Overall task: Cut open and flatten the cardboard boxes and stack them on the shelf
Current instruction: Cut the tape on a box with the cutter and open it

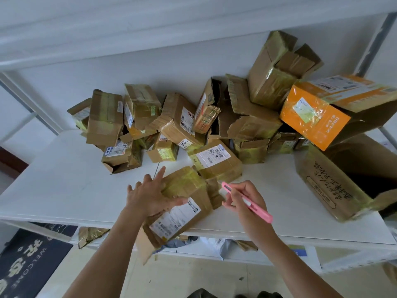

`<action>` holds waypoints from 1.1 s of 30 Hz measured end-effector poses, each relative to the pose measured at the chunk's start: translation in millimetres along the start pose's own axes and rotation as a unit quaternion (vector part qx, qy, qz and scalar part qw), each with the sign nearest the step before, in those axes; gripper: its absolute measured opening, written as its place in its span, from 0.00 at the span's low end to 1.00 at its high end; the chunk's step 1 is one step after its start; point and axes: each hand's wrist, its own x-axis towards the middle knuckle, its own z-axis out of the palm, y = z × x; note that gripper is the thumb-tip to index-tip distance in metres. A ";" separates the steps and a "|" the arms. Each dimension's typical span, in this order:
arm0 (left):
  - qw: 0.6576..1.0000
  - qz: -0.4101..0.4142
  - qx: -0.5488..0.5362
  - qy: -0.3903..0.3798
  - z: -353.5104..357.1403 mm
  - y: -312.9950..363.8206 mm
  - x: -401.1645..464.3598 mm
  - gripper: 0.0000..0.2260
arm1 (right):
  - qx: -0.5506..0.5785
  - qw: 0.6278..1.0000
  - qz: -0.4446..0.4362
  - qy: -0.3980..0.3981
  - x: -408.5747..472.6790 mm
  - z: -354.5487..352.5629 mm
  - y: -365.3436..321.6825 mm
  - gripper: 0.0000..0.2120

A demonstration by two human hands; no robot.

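- Overhanging the shelf's (64, 190) front edge, a taped cardboard box (182, 203) is steadied by the left hand (148, 198), fingers spread flat on top, thumb against its side.
- A pink utility knife (247, 203) is pinched in the right hand (247, 201), just beside the box.
- More taped boxes (182, 119) are heaped along the shelf's back edge.

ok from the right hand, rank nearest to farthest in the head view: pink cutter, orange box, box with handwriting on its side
1. pink cutter: held in the right hand itself.
2. box with handwriting: to its right, at the shelf's front edge.
3. orange box: farther back on the right, atop the pile.
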 end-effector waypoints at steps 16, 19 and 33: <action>0.844 -0.226 -0.486 0.041 11.0 -19.6 -6.5 0.33 | 0.056 0.996 0.068 -0.033 -5.5 67.9 12.7 0.03; 0.784 -0.239 -0.573 -0.021 13.9 -7.7 -5.5 0.31 | 0.033 0.998 0.047 -0.007 -6.2 70.5 13.5 0.03; 0.991 0.084 -0.054 0.086 12.3 13.6 -5.4 0.30 | 0.030 0.998 0.059 0.020 20.2 50.3 27.8 0.04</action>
